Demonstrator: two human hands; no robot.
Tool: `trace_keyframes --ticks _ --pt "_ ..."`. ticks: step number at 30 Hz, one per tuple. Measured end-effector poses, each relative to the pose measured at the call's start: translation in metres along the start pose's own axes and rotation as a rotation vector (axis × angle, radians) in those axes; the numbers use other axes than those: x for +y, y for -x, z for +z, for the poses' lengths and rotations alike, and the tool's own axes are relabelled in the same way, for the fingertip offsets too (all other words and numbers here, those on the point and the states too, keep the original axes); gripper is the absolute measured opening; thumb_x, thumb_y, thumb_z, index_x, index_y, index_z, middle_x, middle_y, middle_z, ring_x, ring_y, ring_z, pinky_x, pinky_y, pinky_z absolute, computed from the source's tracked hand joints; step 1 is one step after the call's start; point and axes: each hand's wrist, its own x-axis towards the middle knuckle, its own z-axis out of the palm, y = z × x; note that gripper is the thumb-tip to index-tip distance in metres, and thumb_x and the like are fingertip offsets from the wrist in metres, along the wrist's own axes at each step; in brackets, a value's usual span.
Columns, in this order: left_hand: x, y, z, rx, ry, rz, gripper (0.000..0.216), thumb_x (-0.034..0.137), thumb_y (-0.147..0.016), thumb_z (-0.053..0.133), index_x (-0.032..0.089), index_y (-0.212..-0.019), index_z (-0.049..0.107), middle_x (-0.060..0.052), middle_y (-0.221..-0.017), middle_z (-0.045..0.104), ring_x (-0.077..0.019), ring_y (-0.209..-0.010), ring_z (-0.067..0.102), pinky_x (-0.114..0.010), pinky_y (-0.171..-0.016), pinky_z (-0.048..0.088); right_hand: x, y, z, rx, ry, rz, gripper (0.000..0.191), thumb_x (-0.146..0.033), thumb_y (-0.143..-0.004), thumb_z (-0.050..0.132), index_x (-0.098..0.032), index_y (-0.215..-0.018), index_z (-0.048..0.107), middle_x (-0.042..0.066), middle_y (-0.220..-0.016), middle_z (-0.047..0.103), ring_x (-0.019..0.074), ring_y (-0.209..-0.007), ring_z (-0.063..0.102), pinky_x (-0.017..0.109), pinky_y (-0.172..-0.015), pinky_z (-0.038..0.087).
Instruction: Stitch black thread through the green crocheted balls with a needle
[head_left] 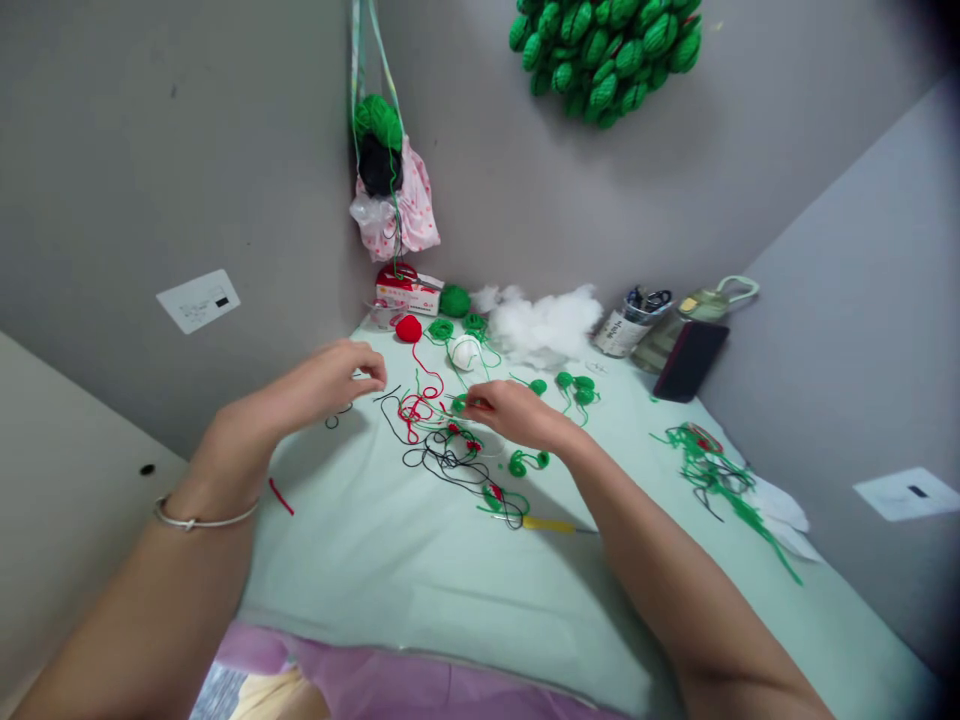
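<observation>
My left hand (351, 378) is raised over the left part of the table, thumb and fingers curled together; what they may pinch is too small to make out. Short black yarn ends (388, 393) lie just by its fingertips. My right hand (510, 412) is closed in a pinch near the middle, against a small green crochet piece (458, 404); the fingers hide what exactly they grip. Between and below the hands are tangled red yarn (417, 410), a loose heap of black yarn (446, 460) and small red-and-green crochet pieces (493, 493). A yellow-handled crochet hook (551, 524) lies nearer me.
Behind are a red yarn ball (409, 329), a white yarn ball (466, 351), a green yarn ball (454, 300) and white stuffing (544, 325). A pen cup (622, 333), bottle (667, 335) and phone (691, 361) stand back right. Green yarn scraps (724, 480) lie right.
</observation>
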Motion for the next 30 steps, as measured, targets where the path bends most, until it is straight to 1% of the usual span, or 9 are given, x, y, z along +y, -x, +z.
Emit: trace_keyframes --ticks 3,7,9,12,15,21,24,27,30 --pt "0.031 -0.004 0.024 -0.085 0.054 0.144 0.024 0.035 -0.094 0.051 0.023 -0.088 0.07 -0.004 -0.095 0.069 -0.0239 -0.099 0.058 -0.036 -0.091 0.042 0.027 0.036 -0.005 0.021 0.12 0.177 0.019 -0.034 -0.095 0.057 -0.02 -0.094 0.07 0.006 -0.082 0.07 0.0188 -0.074 0.059 0.027 -0.062 0.033" --pt "0.055 -0.01 0.063 -0.2 0.074 0.19 0.017 0.033 -0.092 0.056 0.022 -0.087 0.068 -0.005 -0.095 0.066 -0.0245 -0.097 0.056 -0.037 -0.09 0.04 0.05 0.073 -0.014 0.025 0.285 0.338 0.026 -0.039 -0.094 0.059 -0.021 -0.111 0.07 0.009 -0.097 0.074 0.0241 -0.082 0.065 0.03 -0.063 0.033" --pt "0.061 -0.014 0.083 -0.225 0.07 0.205 0.015 0.033 -0.09 0.06 0.021 -0.085 0.068 -0.006 -0.093 0.065 -0.0254 -0.096 0.056 -0.038 -0.09 0.04 0.051 0.08 -0.015 0.061 0.298 0.351 0.031 -0.04 -0.096 0.057 -0.021 -0.118 0.069 0.011 -0.106 0.074 0.0255 -0.087 0.067 0.031 -0.065 0.035" --pt "0.067 -0.019 0.103 -0.206 0.058 0.2 0.014 0.031 -0.088 0.06 0.02 -0.082 0.067 -0.007 -0.091 0.064 -0.0273 -0.094 0.056 -0.04 -0.087 0.04 0.044 0.078 -0.013 0.116 0.209 0.267 0.029 -0.039 -0.098 0.055 -0.022 -0.115 0.07 0.01 -0.1 0.075 0.0238 -0.084 0.068 0.031 -0.067 0.037" --pt "0.071 -0.025 0.105 -0.178 0.054 0.193 0.014 0.025 -0.087 0.055 0.02 -0.079 0.066 -0.007 -0.09 0.065 -0.0278 -0.094 0.056 -0.039 -0.084 0.041 0.034 0.072 -0.012 0.147 0.07 0.14 0.023 -0.038 -0.097 0.057 -0.023 -0.107 0.072 0.006 -0.09 0.075 0.0206 -0.079 0.066 0.03 -0.068 0.038" --pt "0.069 -0.032 0.08 -0.138 0.16 0.16 0.015 0.027 -0.085 0.053 0.022 -0.077 0.064 -0.003 -0.087 0.066 -0.0246 -0.094 0.059 -0.034 -0.082 0.043 0.027 0.058 -0.006 0.151 -0.168 0.002 0.022 -0.029 -0.097 0.053 -0.022 -0.102 0.073 0.003 -0.085 0.073 0.0157 -0.075 0.063 0.027 -0.067 0.038" --pt "0.066 -0.032 0.087 -0.185 0.104 0.178 0.012 0.025 -0.083 0.056 0.023 -0.081 0.067 -0.004 -0.09 0.066 -0.0258 -0.096 0.057 -0.036 -0.085 0.043 0.023 0.046 0.014 0.119 -0.127 0.001 0.017 -0.023 -0.092 0.057 -0.022 -0.097 0.074 0.003 -0.087 0.073 0.0159 -0.077 0.062 0.026 -0.068 0.036" --pt "0.066 -0.033 0.1 -0.141 0.045 0.178 0.01 0.023 -0.082 0.057 0.023 -0.086 0.066 -0.005 -0.091 0.064 -0.0261 -0.094 0.056 -0.038 -0.084 0.043 0.017 0.035 0.036 0.107 -0.078 0.038 0.01 -0.025 -0.088 0.063 -0.021 -0.089 0.073 0.005 -0.086 0.071 0.0177 -0.077 0.06 0.027 -0.066 0.033" --pt "0.067 -0.034 0.104 -0.118 0.044 0.183 0.011 0.024 -0.085 0.054 0.022 -0.081 0.064 -0.006 -0.089 0.063 -0.0258 -0.092 0.056 -0.037 -0.083 0.043 0.016 0.032 0.046 0.119 -0.093 0.054 0.01 -0.021 -0.087 0.063 -0.02 -0.081 0.071 0.004 -0.082 0.069 0.017 -0.074 0.058 0.027 -0.066 0.032"
